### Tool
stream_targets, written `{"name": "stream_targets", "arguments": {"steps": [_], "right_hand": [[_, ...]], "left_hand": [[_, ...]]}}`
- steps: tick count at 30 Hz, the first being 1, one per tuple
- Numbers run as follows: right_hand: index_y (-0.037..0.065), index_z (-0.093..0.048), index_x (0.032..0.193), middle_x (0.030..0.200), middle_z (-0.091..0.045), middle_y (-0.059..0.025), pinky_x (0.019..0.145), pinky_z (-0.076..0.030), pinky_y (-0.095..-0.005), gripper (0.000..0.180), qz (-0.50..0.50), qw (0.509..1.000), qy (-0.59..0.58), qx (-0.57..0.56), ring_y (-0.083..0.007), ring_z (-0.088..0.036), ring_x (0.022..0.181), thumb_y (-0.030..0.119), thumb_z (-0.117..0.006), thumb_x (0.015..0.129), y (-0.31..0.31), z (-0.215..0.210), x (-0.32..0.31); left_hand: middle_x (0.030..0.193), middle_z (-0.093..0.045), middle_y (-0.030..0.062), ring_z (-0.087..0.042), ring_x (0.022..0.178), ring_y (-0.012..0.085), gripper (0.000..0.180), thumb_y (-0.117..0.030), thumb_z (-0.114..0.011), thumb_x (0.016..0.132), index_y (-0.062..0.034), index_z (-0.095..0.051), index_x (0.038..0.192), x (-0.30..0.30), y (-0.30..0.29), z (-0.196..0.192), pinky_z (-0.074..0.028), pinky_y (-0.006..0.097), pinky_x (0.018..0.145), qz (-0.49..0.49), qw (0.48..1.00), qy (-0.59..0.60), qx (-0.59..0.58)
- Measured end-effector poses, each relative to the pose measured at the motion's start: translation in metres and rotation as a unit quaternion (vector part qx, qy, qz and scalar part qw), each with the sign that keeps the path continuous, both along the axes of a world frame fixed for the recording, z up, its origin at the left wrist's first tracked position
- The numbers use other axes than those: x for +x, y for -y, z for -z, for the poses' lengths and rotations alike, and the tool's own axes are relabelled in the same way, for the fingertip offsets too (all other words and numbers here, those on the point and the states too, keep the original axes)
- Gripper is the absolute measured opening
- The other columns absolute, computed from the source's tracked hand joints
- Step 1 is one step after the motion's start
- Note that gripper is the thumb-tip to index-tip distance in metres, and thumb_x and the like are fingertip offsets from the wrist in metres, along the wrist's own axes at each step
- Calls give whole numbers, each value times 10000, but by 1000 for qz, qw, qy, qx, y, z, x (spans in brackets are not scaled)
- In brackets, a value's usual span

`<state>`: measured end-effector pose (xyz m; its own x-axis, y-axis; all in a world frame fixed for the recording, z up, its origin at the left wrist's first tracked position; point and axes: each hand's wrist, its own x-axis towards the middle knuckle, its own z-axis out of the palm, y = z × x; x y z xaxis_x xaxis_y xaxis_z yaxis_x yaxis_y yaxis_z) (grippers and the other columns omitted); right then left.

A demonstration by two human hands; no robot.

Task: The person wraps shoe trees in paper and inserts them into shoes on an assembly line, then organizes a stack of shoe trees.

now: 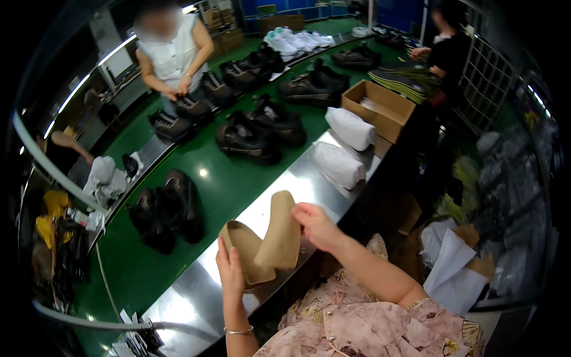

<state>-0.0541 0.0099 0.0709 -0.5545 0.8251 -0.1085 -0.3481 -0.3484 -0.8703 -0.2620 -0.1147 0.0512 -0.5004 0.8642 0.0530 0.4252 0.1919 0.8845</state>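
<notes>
Your hands grip two tan cardboard insoles above the steel table's near edge. Your left hand pinches the flat, matte one lying sole-up, its long axis slanting toward the green belt. Your right hand, wrist bent, holds the curved one upright, toe end pointing up. Two white wrapped bundles lie farther along the table; dark shoes ride the belt.

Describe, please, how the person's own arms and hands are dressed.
Both forearms are bare and both hands ungloved. The left hand has a thin metal bangle at its wrist. The right hand wears nothing; a short floral sleeve, pinkish, begins near the elbow.
</notes>
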Motion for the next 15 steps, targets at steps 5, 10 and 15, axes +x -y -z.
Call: {"name": "stream_targets", "arguments": {"steps": [5, 10, 15], "right_hand": [[38, -550, 992, 919, -598, -48, 773, -496, -296, 192, 140, 975, -147, -96, -136, -593, 872, 185, -432, 959, -13, -21, 87], [38, -577, 962, 859, -594, -35, 673, -477, -263, 207, 257, 954, -59, -146, -118, -564, 762, 187, -436, 938, 11, -4, 116], [36, -581, 931, 826, -579, -15, 662, -451, -246, 199, 323, 939, -52, -110, -96, -539, 745, 188, -453, 929, 30, 21, 135]], "left_hand": [[1426, -293, 199, -305, 1307, 303, 591, -378, -368, 965, 23, -273, 1388, 6, 3, -12, -232, 346, 1068, 0, 998, 40, 49], [1228, -500, 139, -494, 1111, 207, 384, -203, -400, 966, 33, -436, 1266, 84, -5, -70, -407, 316, 932, 18, 977, -41, 206], [1147, -548, 99, -521, 1027, 153, 373, -224, -450, 957, 17, -464, 1240, 176, -52, -36, -415, 304, 884, 171, 919, 349, -67]]}}
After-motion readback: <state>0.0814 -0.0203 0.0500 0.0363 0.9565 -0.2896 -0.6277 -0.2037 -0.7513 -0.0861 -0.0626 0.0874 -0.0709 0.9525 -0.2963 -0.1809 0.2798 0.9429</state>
